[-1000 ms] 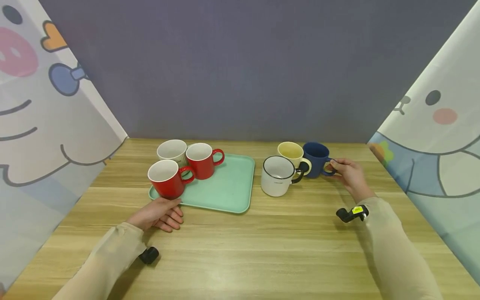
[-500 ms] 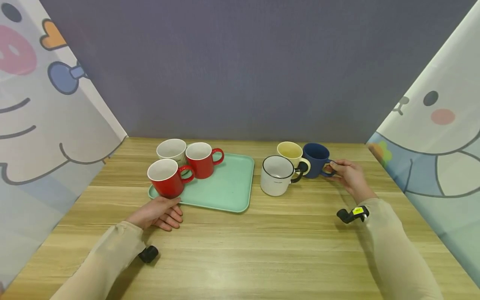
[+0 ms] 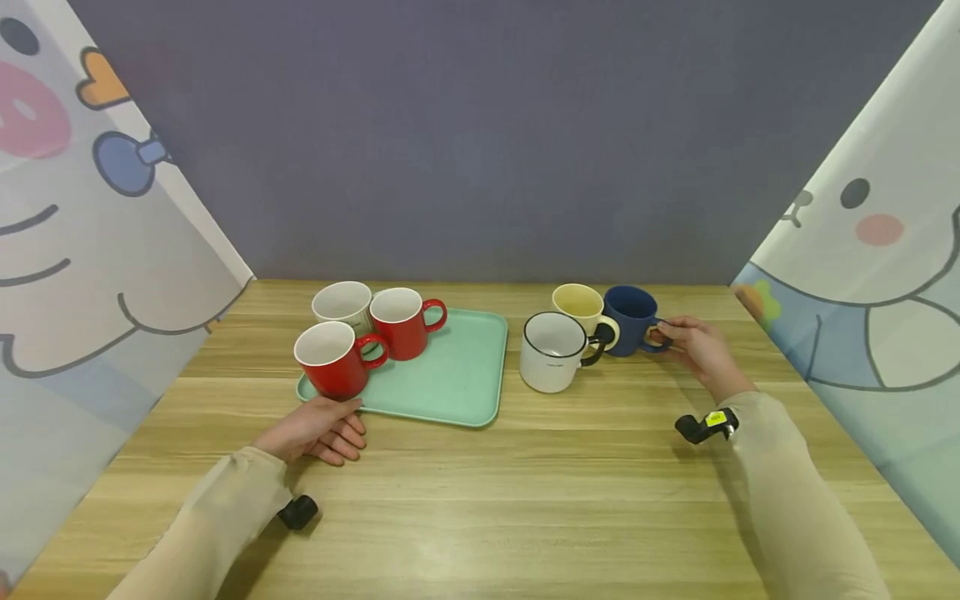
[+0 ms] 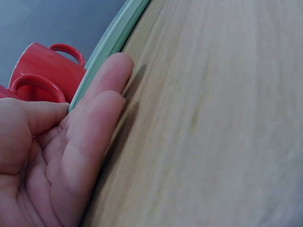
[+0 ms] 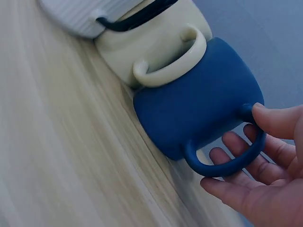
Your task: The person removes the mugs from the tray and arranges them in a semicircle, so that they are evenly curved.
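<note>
In the head view my right hand (image 3: 697, 354) grips the handle of a dark blue mug (image 3: 628, 321) standing upright on the table. The right wrist view shows the thumb on top of the blue mug's handle (image 5: 227, 165) and the fingers around it. My left hand (image 3: 318, 429) lies at the near left edge of a mint-green tray (image 3: 450, 392), its thumb touching the rim and its fingers loosely extended. On the tray's left side stand two red mugs, the nearer one (image 3: 335, 367) and the farther one (image 3: 405, 329), with a white mug (image 3: 339, 302) behind them.
Left of the blue mug, close to it, stands a pale yellow mug (image 3: 577, 302). In front of that is a white mug with a black rim and handle (image 3: 546, 367). The wooden table (image 3: 487, 508) meets a grey back wall (image 3: 480, 150); printed cloths hang at both sides.
</note>
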`<act>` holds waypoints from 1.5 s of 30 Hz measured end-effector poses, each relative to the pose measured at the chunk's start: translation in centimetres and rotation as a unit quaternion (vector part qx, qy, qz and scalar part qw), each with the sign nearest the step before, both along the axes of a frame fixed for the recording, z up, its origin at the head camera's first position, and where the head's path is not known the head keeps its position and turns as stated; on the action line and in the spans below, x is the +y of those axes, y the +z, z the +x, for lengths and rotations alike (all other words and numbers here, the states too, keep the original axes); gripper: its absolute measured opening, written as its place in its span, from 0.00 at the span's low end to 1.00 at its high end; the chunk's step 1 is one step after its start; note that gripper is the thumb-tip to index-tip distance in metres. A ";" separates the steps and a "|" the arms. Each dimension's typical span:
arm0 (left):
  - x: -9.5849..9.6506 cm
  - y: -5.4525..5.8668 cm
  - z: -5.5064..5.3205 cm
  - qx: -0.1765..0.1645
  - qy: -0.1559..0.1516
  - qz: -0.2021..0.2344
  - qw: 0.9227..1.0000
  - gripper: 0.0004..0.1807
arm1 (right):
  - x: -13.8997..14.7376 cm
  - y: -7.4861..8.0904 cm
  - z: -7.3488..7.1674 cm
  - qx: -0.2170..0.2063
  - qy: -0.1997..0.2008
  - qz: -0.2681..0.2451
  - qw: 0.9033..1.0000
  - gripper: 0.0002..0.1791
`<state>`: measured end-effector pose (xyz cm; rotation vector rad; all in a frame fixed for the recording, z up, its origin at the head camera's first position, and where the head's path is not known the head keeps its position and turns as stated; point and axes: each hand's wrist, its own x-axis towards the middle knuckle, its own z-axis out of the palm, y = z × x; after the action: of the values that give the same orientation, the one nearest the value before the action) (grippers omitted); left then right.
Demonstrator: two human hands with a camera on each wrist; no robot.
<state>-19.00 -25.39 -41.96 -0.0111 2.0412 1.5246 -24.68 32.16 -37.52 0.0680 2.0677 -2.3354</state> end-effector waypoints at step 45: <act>-0.2 -0.1 -0.1 0.000 -0.012 0.013 1.000 0.24 | -9.4 6.4 -1.4 0.138 -0.020 0.176 0.974 0.14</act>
<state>-19.14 -25.57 -42.06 0.0223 2.0134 1.5366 -26.06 22.77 -31.17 -0.2250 2.6154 -2.0693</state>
